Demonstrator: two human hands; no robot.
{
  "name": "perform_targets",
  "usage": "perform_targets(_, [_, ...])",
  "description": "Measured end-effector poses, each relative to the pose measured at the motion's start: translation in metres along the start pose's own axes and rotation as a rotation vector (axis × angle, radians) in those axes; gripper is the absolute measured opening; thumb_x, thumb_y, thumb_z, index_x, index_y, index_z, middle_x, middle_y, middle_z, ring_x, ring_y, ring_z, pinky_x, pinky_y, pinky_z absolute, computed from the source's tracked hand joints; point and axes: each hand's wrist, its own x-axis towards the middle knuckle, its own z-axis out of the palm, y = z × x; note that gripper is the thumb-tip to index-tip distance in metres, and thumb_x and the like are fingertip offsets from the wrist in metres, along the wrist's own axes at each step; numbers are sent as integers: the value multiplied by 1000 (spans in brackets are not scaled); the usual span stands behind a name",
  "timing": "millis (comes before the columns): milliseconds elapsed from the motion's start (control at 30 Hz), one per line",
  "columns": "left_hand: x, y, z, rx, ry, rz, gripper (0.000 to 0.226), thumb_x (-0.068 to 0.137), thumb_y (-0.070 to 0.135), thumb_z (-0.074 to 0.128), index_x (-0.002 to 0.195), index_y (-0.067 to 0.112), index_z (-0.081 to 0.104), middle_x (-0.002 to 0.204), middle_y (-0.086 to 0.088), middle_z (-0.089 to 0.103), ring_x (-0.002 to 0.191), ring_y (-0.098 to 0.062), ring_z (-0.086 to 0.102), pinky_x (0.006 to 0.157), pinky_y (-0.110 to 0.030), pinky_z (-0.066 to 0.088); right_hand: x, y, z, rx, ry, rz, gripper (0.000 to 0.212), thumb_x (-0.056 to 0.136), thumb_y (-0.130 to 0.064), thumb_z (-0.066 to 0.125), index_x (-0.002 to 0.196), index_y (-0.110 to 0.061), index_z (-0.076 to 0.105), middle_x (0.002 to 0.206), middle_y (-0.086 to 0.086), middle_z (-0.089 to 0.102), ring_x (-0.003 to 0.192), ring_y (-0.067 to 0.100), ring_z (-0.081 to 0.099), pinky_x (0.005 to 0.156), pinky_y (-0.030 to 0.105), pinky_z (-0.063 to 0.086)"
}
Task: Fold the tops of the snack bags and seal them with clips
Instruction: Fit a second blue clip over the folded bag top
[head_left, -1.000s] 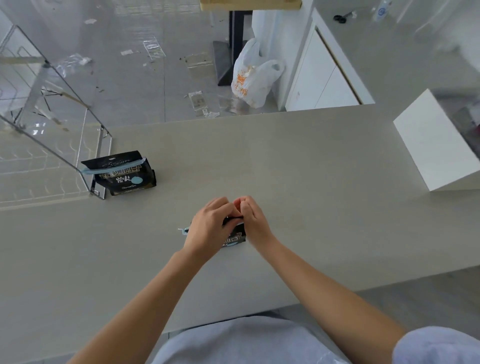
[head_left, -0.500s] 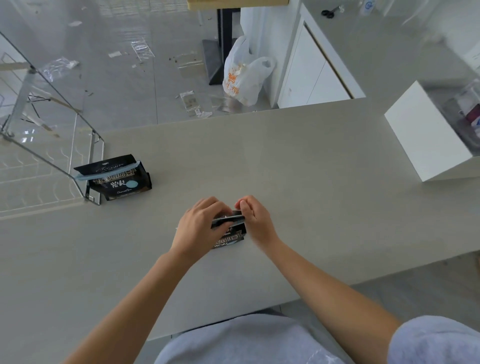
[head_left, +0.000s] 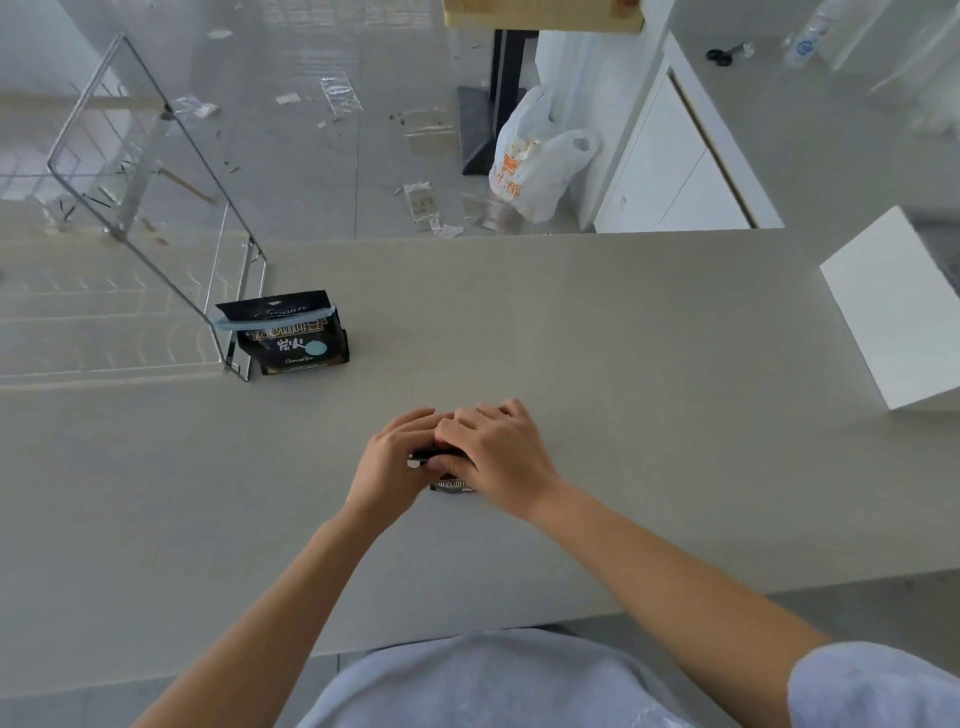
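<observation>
A small black snack bag stands on the grey table in front of me, almost fully covered by my hands. My left hand grips its left side. My right hand lies flat over its top, fingers overlapping the left hand's. No clip is visible at this bag. A second black snack bag stands at the left, its folded top held by a light blue clip.
A metal wire rack stands at the table's left, touching the clipped bag. A white box sits at the right edge. Beyond the far edge, on the floor, are a white plastic bag and white cabinets.
My right hand has moved from the bag's right side onto its top, covering it. The blue clip seen by my left hand a second ago is out of sight. The camera has tilted.
</observation>
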Motion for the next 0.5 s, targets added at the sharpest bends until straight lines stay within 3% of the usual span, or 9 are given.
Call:
perform_targets(167, [2, 5, 1, -43, -13, -6, 24, 73, 6, 72, 96, 15, 72, 113, 19, 59, 119, -9, 47, 98, -31, 40, 6, 8, 7, 5, 66, -88, 21, 91, -29, 56, 74, -17, 59, 68, -4, 66, 67, 18, 63, 63, 31, 36])
perform_targets(267, [1, 6, 3, -76, -66, -87, 25, 75, 6, 71, 99, 15, 72, 125, 2, 61, 122, -17, 49, 98, -39, 44, 3, 11, 9, 44, 96, -140, 20, 89, -24, 59, 72, -16, 58, 65, -5, 65, 63, 18, 62, 63, 27, 29])
perform_targets(333, [-3, 4, 5, -108, -71, -130, 22, 76, 6, 70, 95, 17, 72, 127, 0, 60, 121, -16, 50, 94, -42, 46, 2, 13, 10, 89, 102, -174, 20, 88, -23, 59, 71, -15, 57, 64, -4, 66, 60, 18, 61, 62, 27, 30])
perform_targets(500, [-7, 4, 14, -190, -30, -205, 19, 78, 9, 70, 90, 23, 72, 129, 3, 58, 100, -16, 62, 80, -30, 51, 1, 17, 9, 144, 82, -193, 21, 88, -21, 59, 70, -10, 59, 61, 1, 64, 56, 20, 59, 59, 30, 42])
